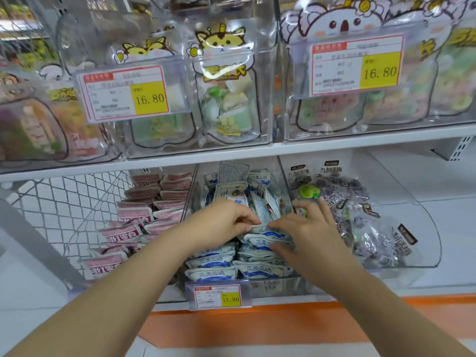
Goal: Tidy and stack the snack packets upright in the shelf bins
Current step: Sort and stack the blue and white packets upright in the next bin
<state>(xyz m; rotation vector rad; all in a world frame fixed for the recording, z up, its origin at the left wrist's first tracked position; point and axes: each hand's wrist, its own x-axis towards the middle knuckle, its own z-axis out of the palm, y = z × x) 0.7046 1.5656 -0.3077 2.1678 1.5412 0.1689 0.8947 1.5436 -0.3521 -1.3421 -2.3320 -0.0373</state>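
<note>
Several blue-and-white snack packets (211,274) fill the middle clear bin (270,287) on the lower shelf, lined up in two rows at the front and jumbled at the back. My left hand (221,222) pinches the top edge of a blue-and-white packet (260,229) in the right row. My right hand (306,228) lies over the same row, its fingers curled on the packets beside my left fingertips.
Pink packets (121,233) fill the bin on the left, next to a wire mesh panel (64,202). Dark plum bags (365,222) lie in the clear bin on the right. Clear bins of cartoon pouches (226,99) stand on the upper shelf. A price tag (219,296) hangs at the front.
</note>
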